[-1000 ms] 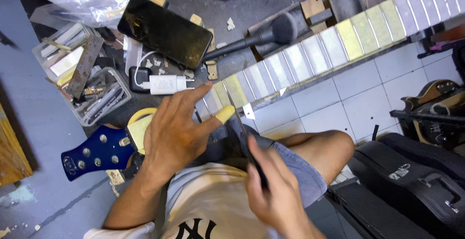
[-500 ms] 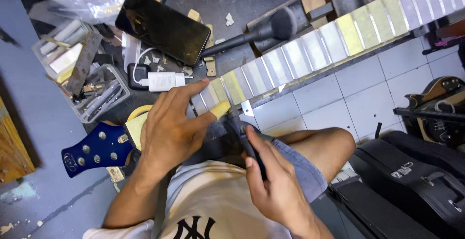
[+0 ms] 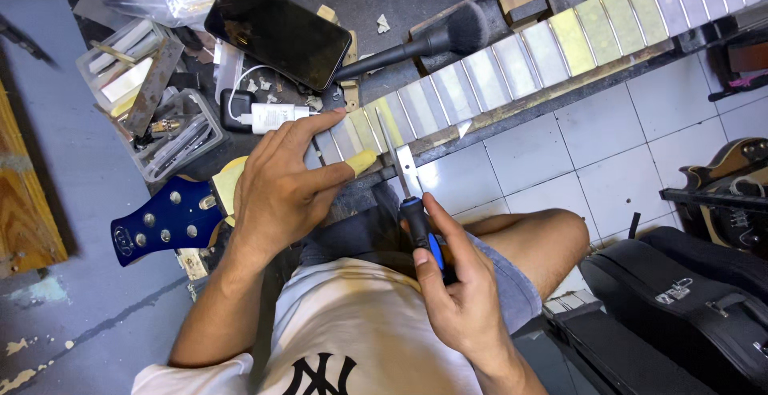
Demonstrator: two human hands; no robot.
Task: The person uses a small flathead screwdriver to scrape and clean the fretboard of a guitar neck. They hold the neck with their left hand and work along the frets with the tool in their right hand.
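Observation:
A guitar neck [image 3: 512,63] lies across the bench, its fretboard masked with pale tape between the frets, its blue headstock [image 3: 164,220] at the lower left. My left hand [image 3: 284,187] lies flat on the neck near the headstock, thumb taped yellow, fingers spread over the first frets. My right hand [image 3: 460,299] grips the black and blue handle of a thin metal file [image 3: 394,155]. The file's blade reaches up to the neck's near edge, just right of my left thumb.
A black phone [image 3: 276,31], a white charger [image 3: 276,116] and a black brush [image 3: 432,39] lie behind the neck. Clear trays of small tools [image 3: 152,115] stand at the left. Black guitar cases [image 3: 680,307] and a guitar body [image 3: 732,187] sit on the tiled floor at the right.
My right hand has lifted the file's tip upward to the neck's edge beside my left thumb. My left hand has stayed on the neck.

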